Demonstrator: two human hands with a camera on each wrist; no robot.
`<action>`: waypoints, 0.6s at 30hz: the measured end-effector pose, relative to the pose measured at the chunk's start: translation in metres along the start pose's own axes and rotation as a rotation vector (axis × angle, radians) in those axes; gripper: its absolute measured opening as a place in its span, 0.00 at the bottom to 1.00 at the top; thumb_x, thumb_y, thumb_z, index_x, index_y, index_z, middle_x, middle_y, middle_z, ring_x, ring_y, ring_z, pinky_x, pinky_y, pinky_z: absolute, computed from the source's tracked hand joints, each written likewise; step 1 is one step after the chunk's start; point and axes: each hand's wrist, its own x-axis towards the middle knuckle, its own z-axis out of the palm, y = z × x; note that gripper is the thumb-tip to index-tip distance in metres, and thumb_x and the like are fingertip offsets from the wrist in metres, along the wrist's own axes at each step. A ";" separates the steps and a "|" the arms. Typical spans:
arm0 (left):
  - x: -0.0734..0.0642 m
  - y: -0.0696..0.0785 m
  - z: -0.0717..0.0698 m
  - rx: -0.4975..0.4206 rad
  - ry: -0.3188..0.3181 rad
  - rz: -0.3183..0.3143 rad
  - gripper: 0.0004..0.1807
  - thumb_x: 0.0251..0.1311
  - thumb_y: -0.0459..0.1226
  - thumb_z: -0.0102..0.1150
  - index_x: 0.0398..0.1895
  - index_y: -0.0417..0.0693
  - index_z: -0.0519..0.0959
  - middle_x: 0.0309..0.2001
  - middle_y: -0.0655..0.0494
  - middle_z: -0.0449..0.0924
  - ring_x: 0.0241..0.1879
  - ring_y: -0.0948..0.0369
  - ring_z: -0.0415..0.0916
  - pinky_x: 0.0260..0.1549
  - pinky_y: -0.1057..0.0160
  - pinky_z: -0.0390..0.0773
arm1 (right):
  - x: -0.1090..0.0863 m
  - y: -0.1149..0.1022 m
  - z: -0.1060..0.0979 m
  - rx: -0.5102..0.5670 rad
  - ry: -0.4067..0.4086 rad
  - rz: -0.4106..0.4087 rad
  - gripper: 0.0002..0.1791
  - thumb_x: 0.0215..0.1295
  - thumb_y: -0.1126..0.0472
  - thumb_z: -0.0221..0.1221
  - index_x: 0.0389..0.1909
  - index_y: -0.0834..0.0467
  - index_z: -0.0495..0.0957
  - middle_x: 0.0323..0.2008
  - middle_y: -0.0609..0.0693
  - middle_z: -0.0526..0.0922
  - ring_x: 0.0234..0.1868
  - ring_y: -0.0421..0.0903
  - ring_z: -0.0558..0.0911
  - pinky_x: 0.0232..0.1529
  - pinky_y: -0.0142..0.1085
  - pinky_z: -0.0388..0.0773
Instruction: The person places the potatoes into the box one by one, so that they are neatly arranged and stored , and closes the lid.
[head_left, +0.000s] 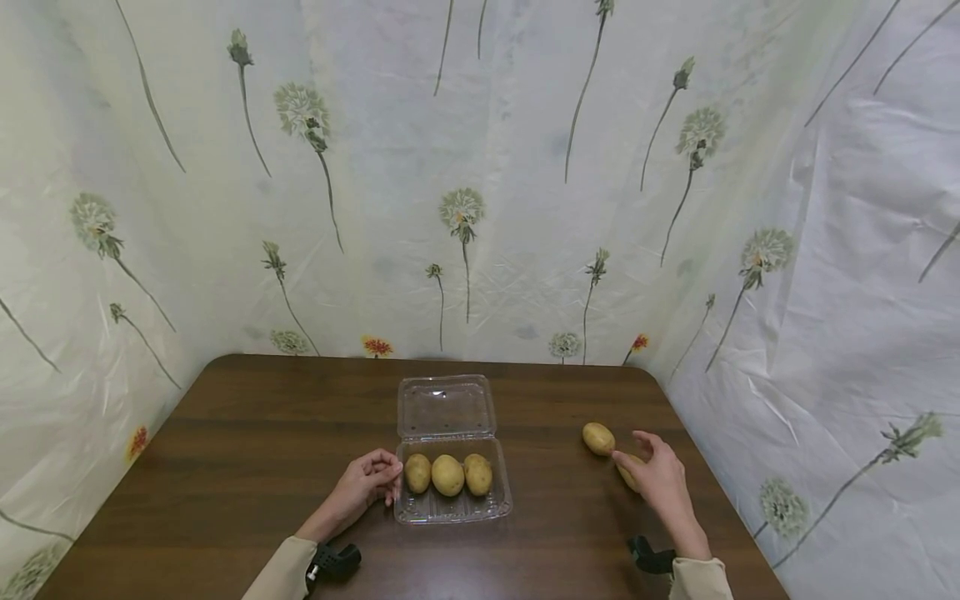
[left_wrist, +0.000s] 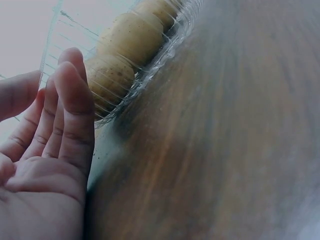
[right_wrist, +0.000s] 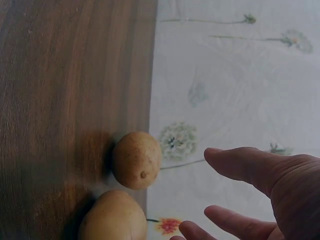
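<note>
A clear plastic clamshell box [head_left: 453, 510] stands on the table with its lid [head_left: 446, 408] folded back. Three potatoes [head_left: 447, 476] lie in a row inside it. At the box's left wall, my left hand [head_left: 367, 481] pinches the rim between thumb and fingers; the left wrist view shows potatoes [left_wrist: 107, 82] through the ribbed wall. Over on the right, my right hand [head_left: 662, 479] hovers with thumb and fingers spread, holding nothing. Beneath it lies one potato [head_left: 628, 473], partly hidden by the hand. Another potato [head_left: 598, 438] lies just beyond, also seen in the right wrist view [right_wrist: 137, 160].
The dark brown wooden table [head_left: 300, 417] has rounded far corners. A flower-printed white sheet [head_left: 525, 208] hangs behind it and along both sides. A black wrist strap [head_left: 333, 562] shows on the left arm, another black strap [head_left: 651, 557] on the right.
</note>
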 end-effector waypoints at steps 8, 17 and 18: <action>0.000 -0.001 0.000 -0.006 -0.007 -0.001 0.17 0.70 0.33 0.49 0.46 0.21 0.62 0.29 0.57 0.78 0.25 0.64 0.77 0.23 0.69 0.77 | 0.001 0.009 0.001 -0.025 -0.030 0.011 0.34 0.63 0.53 0.62 0.63 0.69 0.65 0.62 0.74 0.68 0.63 0.68 0.69 0.60 0.59 0.67; 0.001 -0.001 -0.001 -0.003 -0.004 0.000 0.19 0.71 0.33 0.49 0.46 0.19 0.60 0.28 0.57 0.78 0.25 0.65 0.77 0.23 0.69 0.77 | 0.000 0.017 0.004 -0.048 -0.024 -0.009 0.31 0.62 0.57 0.62 0.60 0.71 0.67 0.57 0.74 0.73 0.58 0.69 0.73 0.56 0.58 0.69; 0.001 -0.001 -0.001 -0.003 -0.005 0.000 0.19 0.71 0.33 0.48 0.46 0.19 0.60 0.28 0.57 0.78 0.25 0.65 0.77 0.23 0.69 0.77 | 0.000 0.018 0.004 -0.048 -0.022 -0.011 0.30 0.62 0.58 0.62 0.60 0.71 0.67 0.57 0.74 0.73 0.58 0.69 0.73 0.56 0.58 0.69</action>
